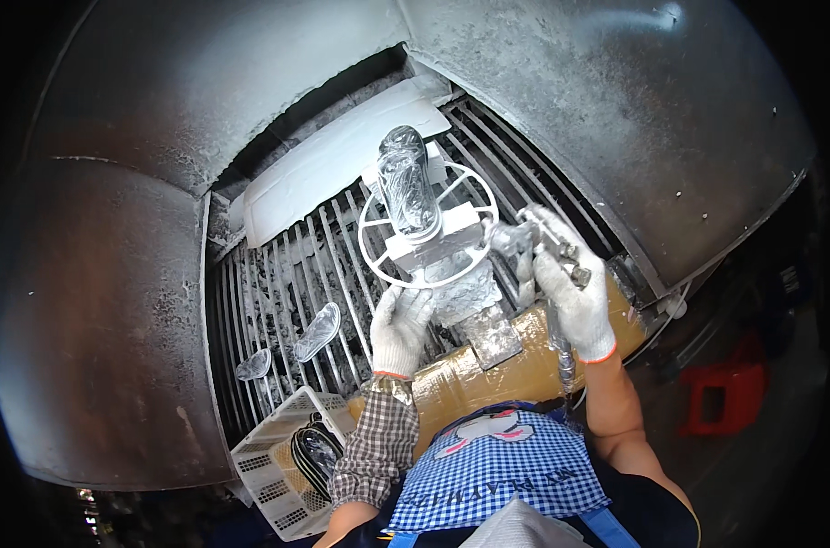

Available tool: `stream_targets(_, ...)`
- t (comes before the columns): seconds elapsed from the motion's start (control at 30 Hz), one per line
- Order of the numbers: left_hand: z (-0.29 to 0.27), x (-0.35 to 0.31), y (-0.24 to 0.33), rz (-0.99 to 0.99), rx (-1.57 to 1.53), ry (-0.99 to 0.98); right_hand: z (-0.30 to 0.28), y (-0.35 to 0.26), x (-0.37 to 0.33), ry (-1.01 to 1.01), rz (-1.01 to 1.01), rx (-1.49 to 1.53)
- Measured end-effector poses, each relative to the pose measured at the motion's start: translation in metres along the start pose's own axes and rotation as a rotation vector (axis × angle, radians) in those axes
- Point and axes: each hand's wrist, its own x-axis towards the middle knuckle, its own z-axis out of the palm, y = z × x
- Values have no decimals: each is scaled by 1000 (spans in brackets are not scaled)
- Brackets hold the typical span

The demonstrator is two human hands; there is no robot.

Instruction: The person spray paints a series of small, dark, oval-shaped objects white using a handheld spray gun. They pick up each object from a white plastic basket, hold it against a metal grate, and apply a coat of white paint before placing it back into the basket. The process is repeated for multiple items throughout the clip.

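A dark shoe (406, 183) wrapped in clear film rests on white blocks above a white spoked turntable wheel (369, 260). My left hand (398, 331), in a white knit glove, is at the wheel's near rim, with the rim between thumb and fingers. My right hand (575, 297), also gloved, is closed around a metal spray gun (550, 242) just right of the wheel. The gun's front end points toward the wheel and shoe. A hose (563, 356) hangs down from it. Crumpled foil-like covering (470, 297) lies under the wheel's near side.
Dark metal bars (296, 265) form a grate under the wheel, with a pale sheet (342, 160) across its far part. Two film-covered, sole-shaped pieces (318, 331) lie left. A white basket (259, 457) holds black items. Metal walls (113, 301) enclose the sides; a red stool-like object (724, 397) stands right.
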Motion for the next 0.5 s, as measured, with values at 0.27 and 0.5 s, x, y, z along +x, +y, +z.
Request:
stream_targets(0.27, -8, 5, 25, 39, 83, -10, 15, 11, 14, -100, 30, 52)
stream_targets(0.5, -3, 6, 36, 95, 129, 17, 14, 23, 33, -48, -59, 6)
